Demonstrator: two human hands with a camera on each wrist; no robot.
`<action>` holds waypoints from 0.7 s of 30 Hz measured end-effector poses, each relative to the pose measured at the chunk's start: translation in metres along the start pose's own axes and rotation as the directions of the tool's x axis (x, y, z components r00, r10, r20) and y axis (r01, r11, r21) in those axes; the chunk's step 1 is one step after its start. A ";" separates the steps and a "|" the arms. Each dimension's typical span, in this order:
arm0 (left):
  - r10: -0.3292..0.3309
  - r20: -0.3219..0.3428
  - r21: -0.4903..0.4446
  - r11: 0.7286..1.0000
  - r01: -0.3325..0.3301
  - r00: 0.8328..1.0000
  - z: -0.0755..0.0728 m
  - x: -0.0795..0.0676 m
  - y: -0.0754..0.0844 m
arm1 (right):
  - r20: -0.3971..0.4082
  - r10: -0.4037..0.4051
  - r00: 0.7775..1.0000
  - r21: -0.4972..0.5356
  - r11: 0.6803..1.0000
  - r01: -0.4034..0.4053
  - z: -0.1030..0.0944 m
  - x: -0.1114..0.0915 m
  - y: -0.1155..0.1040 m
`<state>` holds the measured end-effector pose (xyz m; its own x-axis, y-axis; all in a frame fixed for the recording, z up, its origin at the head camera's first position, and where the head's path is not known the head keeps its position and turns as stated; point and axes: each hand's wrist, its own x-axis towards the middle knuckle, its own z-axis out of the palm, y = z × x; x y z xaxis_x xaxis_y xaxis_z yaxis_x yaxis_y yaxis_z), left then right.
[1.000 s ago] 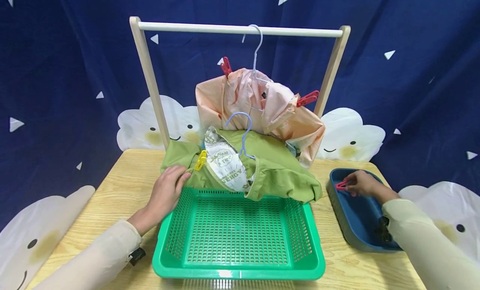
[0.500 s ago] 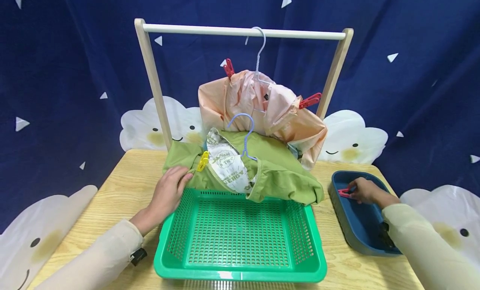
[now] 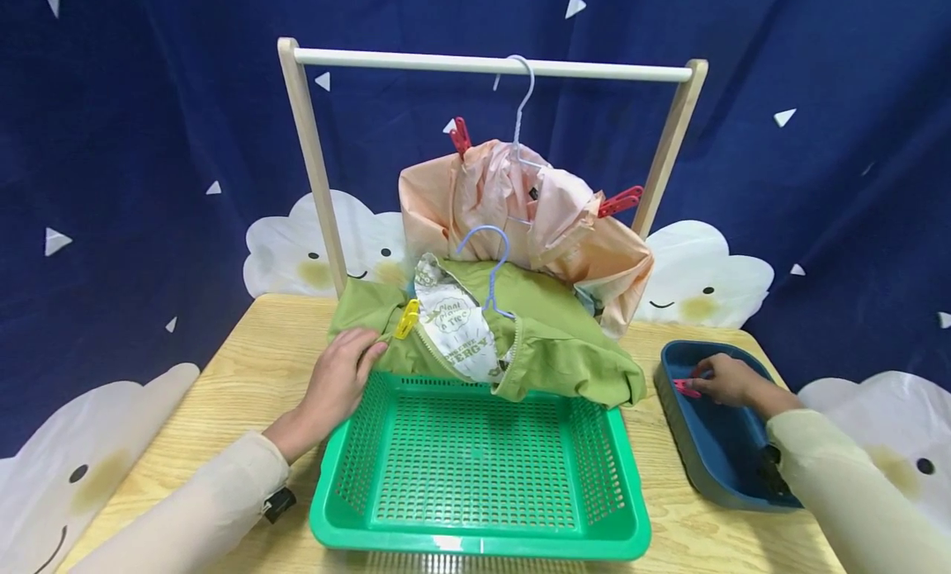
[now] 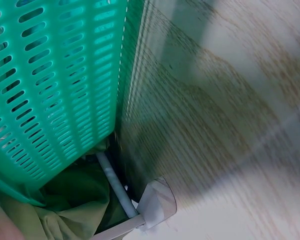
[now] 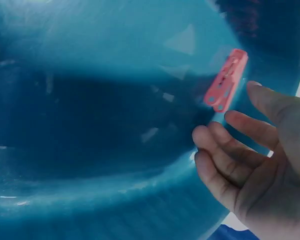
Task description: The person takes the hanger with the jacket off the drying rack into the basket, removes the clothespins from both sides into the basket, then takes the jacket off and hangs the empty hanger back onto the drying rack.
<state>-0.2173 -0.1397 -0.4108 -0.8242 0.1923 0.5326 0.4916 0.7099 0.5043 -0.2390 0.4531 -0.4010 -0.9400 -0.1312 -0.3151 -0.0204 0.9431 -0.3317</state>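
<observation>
My left hand [image 3: 338,376] pinches the edge of a green zip jacket [image 3: 572,343], beside a yellow clothespin [image 3: 407,319] clipped there. A blue hanger [image 3: 492,281] sits within the jacket's open neck, its hook standing up. White printed lining shows at the zip. At the right, my right hand [image 3: 724,380] reaches into a dark blue bin [image 3: 698,467]. A pinkish-red clothespin [image 5: 227,80] lies in that bin. In the right wrist view, the thumb and fingers [image 5: 252,127] are spread close to one end of it, apparently without touching.
A green perforated basket [image 3: 475,545] stands in front, the jacket draped over its far rim. Behind, a peach jacket [image 3: 438,198] hangs on a rack [image 3: 446,60] with red clothespins [image 3: 620,201]. The wooden table [image 3: 275,334] bears everything.
The pinkish-red clothespin has turned and sits slightly nearer in the bin, the right hand moving with it. The left hand keeps its grip on the jacket. The head view has shifted a little.
</observation>
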 end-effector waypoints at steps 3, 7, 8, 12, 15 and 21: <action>0.002 -0.002 -0.002 1.000 -0.002 1.000 0.000 0.000 0.001 | -0.044 -0.018 0.999 -0.021 1.000 0.018 -0.003 -0.004 -0.003; 0.003 -0.012 -0.004 1.000 -0.003 1.000 0.000 0.000 0.002 | -0.128 -0.063 0.990 -0.078 0.996 0.053 -0.008 -0.010 -0.010; 0.004 -0.014 -0.002 1.000 -0.004 1.000 0.000 0.000 0.002 | -0.149 -0.069 0.986 -0.091 0.994 0.056 -0.009 -0.011 -0.012; 0.001 -0.014 -0.001 1.000 -0.001 1.000 0.000 -0.001 0.001 | -0.204 -0.085 0.975 -0.128 0.990 0.059 -0.013 -0.017 -0.021; -0.004 -0.011 -0.001 1.000 0.004 1.000 0.000 -0.001 0.001 | -0.225 -0.102 0.969 -0.144 0.987 0.070 -0.014 -0.021 -0.028; -0.001 -0.011 0.001 1.000 0.001 1.000 0.000 0.000 0.002 | -0.267 -0.129 0.955 -0.170 0.982 0.085 -0.017 -0.031 -0.043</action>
<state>-0.2161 -0.1385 -0.4100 -0.8217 0.1842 0.5393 0.4903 0.7109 0.5042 -0.2143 0.4220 -0.3620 -0.9859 -0.1658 -0.0206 -0.1584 0.9667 -0.2012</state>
